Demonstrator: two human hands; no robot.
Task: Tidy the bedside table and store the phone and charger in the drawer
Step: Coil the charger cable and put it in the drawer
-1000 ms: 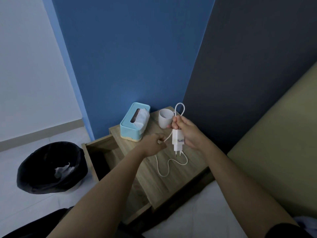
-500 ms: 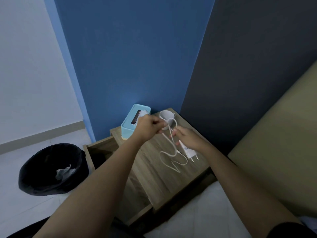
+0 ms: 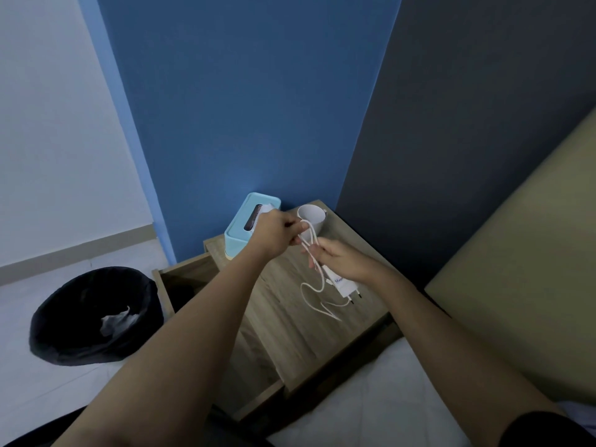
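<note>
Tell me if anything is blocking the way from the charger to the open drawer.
Nothing visible does. The charger and its cable are held by the left hand and right hand above the tabletop; the drawer stands open to the left, its inside mostly dark.

The charger is a white plug block with two round pins pointing toward the lower right of the frame, tilted, held just above the wooden surface at centre frame. Its thin white cable rises from the block in loops toward the upper left, then hangs slack in a wavy tail below. The drawer, same pale wood, stands pulled open at centre left, its inside dark. The phone cannot be made out.
</note>
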